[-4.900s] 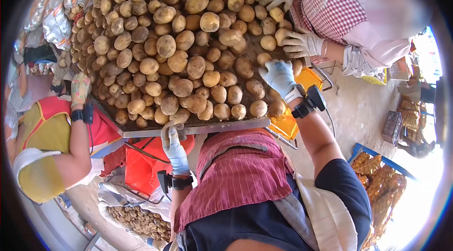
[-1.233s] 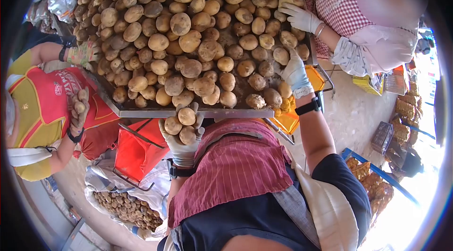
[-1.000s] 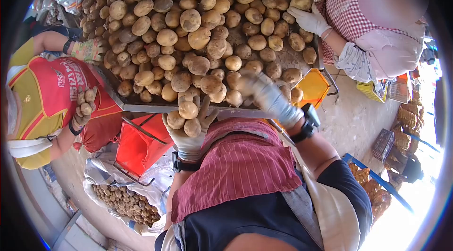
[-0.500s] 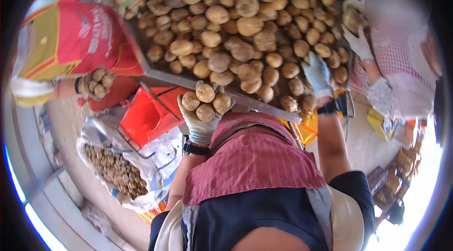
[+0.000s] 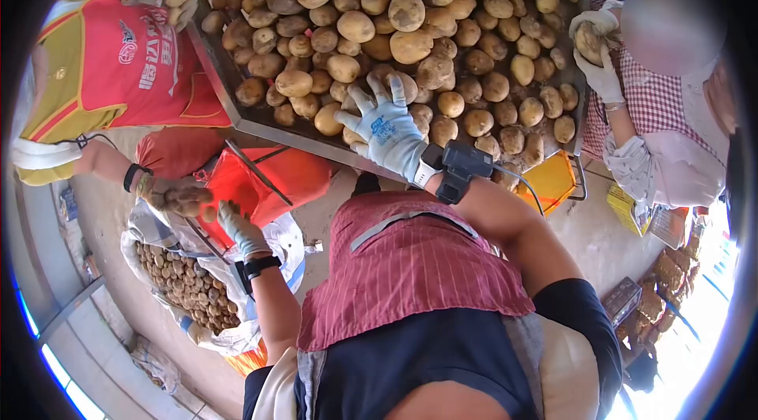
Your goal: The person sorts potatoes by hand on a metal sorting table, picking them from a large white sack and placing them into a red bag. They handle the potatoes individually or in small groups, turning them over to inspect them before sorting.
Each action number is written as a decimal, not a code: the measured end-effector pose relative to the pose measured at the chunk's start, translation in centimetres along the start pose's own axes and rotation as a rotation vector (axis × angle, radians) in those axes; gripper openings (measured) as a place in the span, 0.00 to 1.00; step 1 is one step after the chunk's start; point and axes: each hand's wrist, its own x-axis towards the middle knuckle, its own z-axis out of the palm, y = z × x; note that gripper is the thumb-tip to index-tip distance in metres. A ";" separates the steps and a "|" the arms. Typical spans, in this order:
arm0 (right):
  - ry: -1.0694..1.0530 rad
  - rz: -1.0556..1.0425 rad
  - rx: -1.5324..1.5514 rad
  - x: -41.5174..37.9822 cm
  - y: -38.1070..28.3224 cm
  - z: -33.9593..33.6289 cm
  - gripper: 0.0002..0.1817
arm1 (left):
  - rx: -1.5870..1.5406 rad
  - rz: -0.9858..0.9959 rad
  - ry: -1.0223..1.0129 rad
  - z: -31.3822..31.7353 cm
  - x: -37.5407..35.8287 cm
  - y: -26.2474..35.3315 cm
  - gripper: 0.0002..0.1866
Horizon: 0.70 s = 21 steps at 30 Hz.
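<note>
My right hand [image 5: 388,134], in a pale blue and white glove, lies with fingers spread over the potatoes [image 5: 355,26] heaped on the metal-edged sorting table [image 5: 316,150]. It touches the potatoes at the near edge but grips none. My left hand [image 5: 243,229], gloved too, is down at the red bag [image 5: 292,175] hung on a metal frame. Its fingers look stretched out toward the bag, and I see no potato in it. Close by, a co-worker's gloved hand [image 5: 170,195] with potatoes reaches to the same bag.
A co-worker in a red apron [image 5: 150,57] stands at the left. Another person at the right holds a large potato [image 5: 589,43]. A white sack of potatoes [image 5: 185,282] sits on the floor at lower left; a yellow-orange container [image 5: 553,183] stands under the table's right corner.
My left hand has gone down and left from the table edge to the red bag; the several potatoes it held are out of sight. My right hand has moved left across the pile.
</note>
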 end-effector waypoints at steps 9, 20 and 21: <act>0.271 0.309 -0.023 -7.7 6.7 -3.4 0.22 | 0.022 -0.039 -0.096 2.8 -4.8 1.5 0.21; 0.609 0.898 1.369 -14.3 19.4 -4.9 0.23 | -0.008 -0.071 -0.189 2.4 -5.0 0.6 0.21; 0.623 0.909 1.355 -14.8 19.3 -5.1 0.23 | -0.007 -0.077 -0.208 2.9 -5.3 0.9 0.21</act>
